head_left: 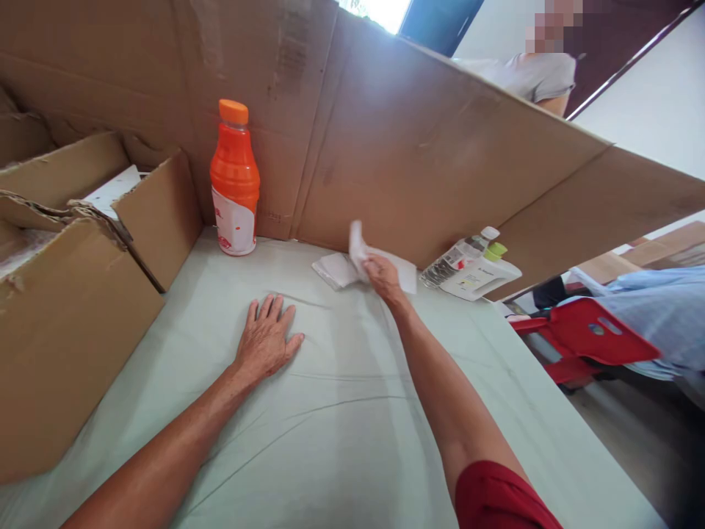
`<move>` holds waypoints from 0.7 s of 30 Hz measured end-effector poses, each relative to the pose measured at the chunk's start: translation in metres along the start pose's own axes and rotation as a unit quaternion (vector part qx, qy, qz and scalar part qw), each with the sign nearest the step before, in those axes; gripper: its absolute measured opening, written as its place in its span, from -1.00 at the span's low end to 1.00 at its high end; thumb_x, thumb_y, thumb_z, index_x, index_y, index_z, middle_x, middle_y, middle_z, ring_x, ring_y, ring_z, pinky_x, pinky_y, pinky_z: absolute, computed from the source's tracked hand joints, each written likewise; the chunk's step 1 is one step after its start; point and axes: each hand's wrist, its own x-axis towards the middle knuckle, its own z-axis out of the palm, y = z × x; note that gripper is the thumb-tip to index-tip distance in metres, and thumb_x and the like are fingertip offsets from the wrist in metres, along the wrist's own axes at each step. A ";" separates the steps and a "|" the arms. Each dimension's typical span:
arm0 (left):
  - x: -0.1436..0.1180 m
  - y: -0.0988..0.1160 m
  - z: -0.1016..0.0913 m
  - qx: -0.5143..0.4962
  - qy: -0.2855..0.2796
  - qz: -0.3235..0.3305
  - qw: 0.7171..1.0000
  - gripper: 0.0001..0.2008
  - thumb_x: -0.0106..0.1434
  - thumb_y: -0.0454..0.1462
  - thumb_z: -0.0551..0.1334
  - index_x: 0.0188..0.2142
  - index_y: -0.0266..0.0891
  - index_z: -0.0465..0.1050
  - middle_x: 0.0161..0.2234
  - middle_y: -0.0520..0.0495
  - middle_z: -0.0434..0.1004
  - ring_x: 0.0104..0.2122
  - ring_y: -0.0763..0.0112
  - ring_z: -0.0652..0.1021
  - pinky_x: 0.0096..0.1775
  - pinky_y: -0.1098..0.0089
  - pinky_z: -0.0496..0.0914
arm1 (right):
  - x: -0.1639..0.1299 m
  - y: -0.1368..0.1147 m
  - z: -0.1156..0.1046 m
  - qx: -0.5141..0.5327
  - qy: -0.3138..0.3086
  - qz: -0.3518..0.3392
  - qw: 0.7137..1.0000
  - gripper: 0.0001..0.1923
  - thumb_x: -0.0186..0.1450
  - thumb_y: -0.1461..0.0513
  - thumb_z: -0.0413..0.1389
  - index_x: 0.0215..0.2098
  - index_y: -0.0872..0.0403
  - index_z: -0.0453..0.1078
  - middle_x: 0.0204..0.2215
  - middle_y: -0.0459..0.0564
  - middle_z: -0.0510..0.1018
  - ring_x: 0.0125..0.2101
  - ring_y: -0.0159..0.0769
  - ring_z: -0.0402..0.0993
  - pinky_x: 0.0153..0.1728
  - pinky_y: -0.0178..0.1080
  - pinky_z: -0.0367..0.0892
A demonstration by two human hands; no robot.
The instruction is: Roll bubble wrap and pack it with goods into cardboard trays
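Holding a thin white sheet (pixel 357 246) in the right hand (pixel 382 276), just above the far side of the desk (pixel 512 382), near the cardboard wall (pixel 440 139). Pinching the lower part of the sheet with the right fingers, pressing these together around it; not making out exact thumb placement for blur. Resting the left hand (pixel 264 342) palm down on the desk, spreading its fingers loosely, gripping nothing. Judging the sheet as tissue or soft paper: probably handling very light, limp, dry rather than slippery, likely creasing or tearing under a sharp tug. Best taking hold along a doubled edge, pinching lightly and flat; guessing at flopping if lifting by 1 corner alone. Noting folded white layers (pixel 337 270) left of the right hand, lying flat in a small stack, and a flat white piece (pixel 406 275) to its right; unable to tell about any joining to the raised sheet. Recording a pale green covering (pixel 330 455) on the desk, wrinkling in long shallow creases. Seeing cardboard boxes (pixel 71 330) with ragged rims at left; 1 glossy, waisted orange bottle (pixel 236 173) wearing a white label (pixel 234 224); 1 clear bottle (pixel 452 263) beside 1 white jug (pixel 474 279) with green cap (pixel 496 251).
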 end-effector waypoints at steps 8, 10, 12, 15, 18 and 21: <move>0.003 -0.002 0.002 -0.052 0.000 -0.010 0.999 -0.44 0.36 -0.05 0.15 0.27 -0.23 0.32 0.38 -0.34 0.19 0.40 -0.12 0.15 0.35 -0.17 -0.04 | -0.097 -0.035 0.019 -0.128 -0.055 -0.089 0.986 -0.53 0.45 0.11 -0.06 0.24 0.09 0.36 0.32 0.23 0.33 0.28 0.02 0.26 0.20 0.07 0.19; 0.004 -0.002 0.001 -0.070 -0.013 -0.013 0.997 -0.42 0.36 -0.04 0.15 0.28 -0.25 0.29 0.39 -0.36 0.15 0.40 -0.14 0.11 0.35 -0.20 -0.08 | -0.131 -0.036 0.016 -0.156 -0.094 -0.134 0.974 -0.54 0.47 0.11 -0.09 0.24 0.06 0.36 0.27 0.19 0.40 0.24 -0.03 0.31 0.17 0.00 0.24; 0.005 -0.002 -0.001 -0.079 -0.023 -0.014 0.997 -0.39 0.35 -0.02 0.15 0.29 -0.26 0.27 0.40 -0.37 0.12 0.41 -0.13 0.09 0.36 -0.19 -0.11 | -0.150 -0.037 0.018 -0.176 -0.101 -0.151 0.967 -0.54 0.48 0.11 -0.10 0.24 0.06 0.35 0.25 0.17 0.43 0.23 -0.06 0.33 0.16 -0.04 0.26; 0.007 -0.005 -0.004 -0.072 -0.022 -0.014 0.997 -0.38 0.34 0.02 0.16 0.28 -0.24 0.29 0.40 -0.34 0.13 0.41 -0.09 0.10 0.36 -0.14 -0.09 | -0.152 -0.040 0.024 -0.199 -0.084 -0.149 0.965 -0.54 0.49 0.09 -0.13 0.23 0.06 0.35 0.24 0.16 0.44 0.23 -0.08 0.35 0.12 -0.07 0.31; 0.008 -0.007 -0.009 -0.066 -0.013 -0.014 0.998 -0.41 0.33 0.03 0.18 0.23 -0.23 0.33 0.37 -0.33 0.18 0.38 -0.08 0.15 0.34 -0.14 -0.03 | -0.142 -0.047 0.027 -0.214 -0.083 -0.151 0.962 -0.55 0.49 0.09 -0.15 0.20 0.05 0.37 0.23 0.15 0.45 0.22 -0.08 0.36 0.09 -0.07 0.34; -0.003 -0.005 -0.018 -0.059 -0.006 -0.002 0.998 -0.46 0.33 0.00 0.18 0.18 -0.26 0.37 0.33 -0.34 0.25 0.35 -0.07 0.20 0.32 -0.11 0.03 | -0.137 -0.052 0.025 -0.218 -0.096 -0.142 0.961 -0.52 0.49 0.09 -0.18 0.21 0.07 0.36 0.24 0.15 0.44 0.23 -0.08 0.35 0.11 -0.04 0.34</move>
